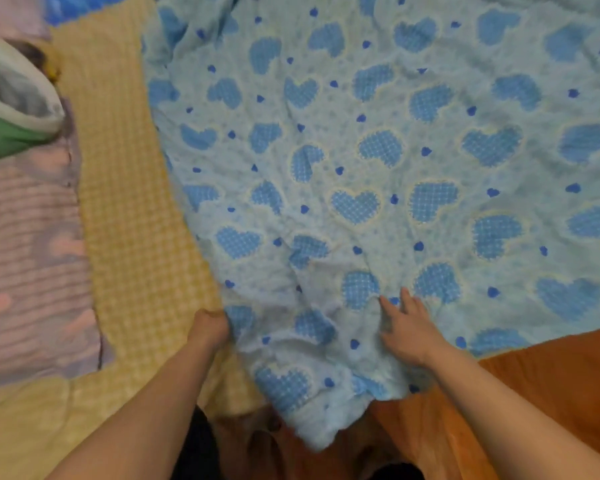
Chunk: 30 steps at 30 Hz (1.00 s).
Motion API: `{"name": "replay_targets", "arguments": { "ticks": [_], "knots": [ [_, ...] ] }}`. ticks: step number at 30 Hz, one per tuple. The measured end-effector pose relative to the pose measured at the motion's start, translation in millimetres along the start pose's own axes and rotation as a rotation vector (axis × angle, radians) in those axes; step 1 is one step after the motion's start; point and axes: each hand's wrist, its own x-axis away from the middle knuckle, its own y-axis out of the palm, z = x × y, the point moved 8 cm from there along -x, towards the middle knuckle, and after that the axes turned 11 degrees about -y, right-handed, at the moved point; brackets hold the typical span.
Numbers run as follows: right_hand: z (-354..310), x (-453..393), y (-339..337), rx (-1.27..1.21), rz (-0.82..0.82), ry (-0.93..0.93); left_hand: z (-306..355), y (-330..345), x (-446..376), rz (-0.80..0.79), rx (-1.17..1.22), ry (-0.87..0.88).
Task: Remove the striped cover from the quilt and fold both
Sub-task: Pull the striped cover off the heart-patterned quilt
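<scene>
The blue heart-print quilt (378, 161) is spread wide and is taken here as the landmark; it fills the middle and right of the head view, its near corner hanging toward the person. Along its left edge a yellow checked sheet (132, 209) is seen lying flat, and farther left of that a pinkish striped cloth (28, 244) is laid out, which is judged to be the striped cover, already apart from the quilt, though the blur leaves this uncertain. A green and white bundle (11, 109) is seen beyond the striped cloth, and an orange fabric (534, 393) is tucked under the quilt's near right edge. The left hand (210, 327) is clenched on the quilt's left edge near the corner, a pinch of fabric being gathered in the fist. The right hand (409, 330) is laid flat on the quilt, fingers spread and straight, nothing being grasped. The quilt is judged soft, limp and fairly light, given its many creases; it is likely to sag and bunch rather than keep a fold line. Hold is best taken at the corners and along the hem, with the surface smoothed flat before each fold.
</scene>
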Motion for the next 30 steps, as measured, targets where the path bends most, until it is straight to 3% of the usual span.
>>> {"name": "replay_targets", "arguments": {
  "ticks": [2,6,7,9,12,14,17,21,24,30],
  "knots": [
    [4.4,-4.2,9.4,0.068,0.012,-0.008,-28.5,31.9,-2.7,-0.209,0.019,-0.158],
    [8.3,-12.6,16.2,0.174,0.042,-0.001,-14.3,84.5,50.2,-0.731,0.563,-0.119],
    [7.7,-12.4,16.5,0.190,0.051,0.001,-9.8,81.7,64.8,-0.765,0.656,-0.071],
    [6.2,-8.5,15.1,0.190,0.066,0.012,-8.1,56.7,83.4,-0.666,0.628,0.160],
    [3.5,5.9,18.4,0.186,0.058,0.028,-43.1,-15.4,86.7,-0.251,0.358,0.409],
    [-0.5,13.7,23.5,0.224,0.038,-0.003,-85.7,-57.4,69.0,0.033,0.132,0.378],
    [-2.3,25.6,37.6,0.235,-0.043,-0.069,-137.3,-56.9,39.7,0.180,-0.195,0.181],
    [11.3,56.4,31.8,0.071,-0.023,-0.125,-120.5,8.0,69.4,0.264,-0.505,0.212],
    [55.2,97.9,0.5,-0.029,0.136,-0.151,-85.1,85.3,134.6,0.118,-0.526,0.382],
    [272.2,193.0,-74.7,-0.146,0.250,0.040,6.9,256.3,291.1,-0.154,-0.567,0.603]
  ]
}}
